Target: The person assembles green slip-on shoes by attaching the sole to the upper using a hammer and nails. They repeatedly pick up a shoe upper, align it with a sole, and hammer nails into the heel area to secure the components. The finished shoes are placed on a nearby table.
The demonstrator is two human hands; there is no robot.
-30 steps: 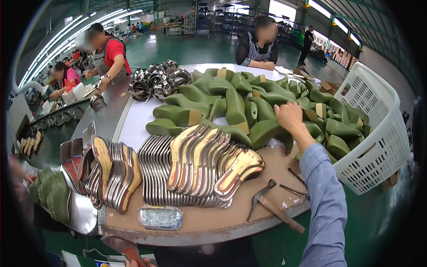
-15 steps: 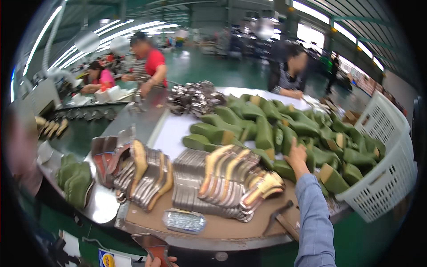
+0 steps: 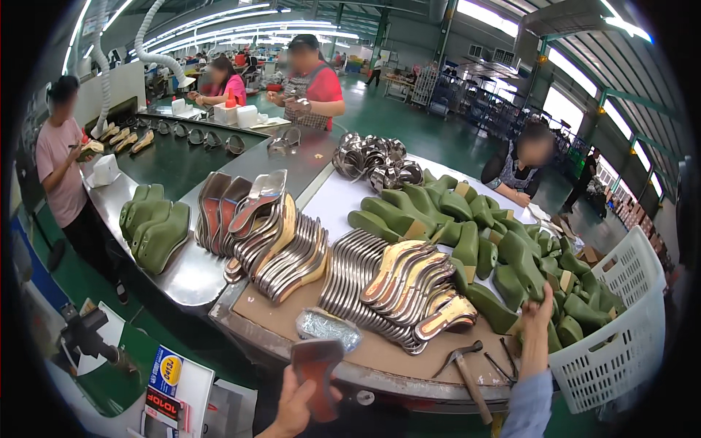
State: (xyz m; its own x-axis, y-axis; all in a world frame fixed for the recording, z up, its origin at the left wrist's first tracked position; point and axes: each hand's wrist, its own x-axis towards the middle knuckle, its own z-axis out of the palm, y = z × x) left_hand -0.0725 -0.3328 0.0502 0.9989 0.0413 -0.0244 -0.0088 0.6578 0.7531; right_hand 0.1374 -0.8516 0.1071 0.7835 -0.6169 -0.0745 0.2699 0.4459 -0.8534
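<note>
In my left hand (image 3: 293, 403), low in front of me, is a curved, reddish-brown insole (image 3: 318, 372), thumb and fingers closed round it. My right hand (image 3: 538, 321) reaches to the right side of the table and grips the narrow end of a green shoe last (image 3: 517, 255). Around it lies a large heap of green shoe lasts (image 3: 420, 204), some with tan blocks on them. Left of the heap stand rows of nested insoles (image 3: 365, 296) with shiny metallic edges and cream faces, and another stack (image 3: 281, 252) farther left.
A hammer (image 3: 471, 383) and pincers (image 3: 504, 361) lie at the table's front edge, near a clear plastic-wrapped bundle (image 3: 328, 328). A white basket (image 3: 610, 343) leans at right. Metal pieces (image 3: 369, 157) are piled at the back. More lasts (image 3: 153, 226) stand left. Several people work around.
My left hand has risen into fuller view with the insole. My right hand has gone from pointing over the heap to gripping a last. The view has swung left.
</note>
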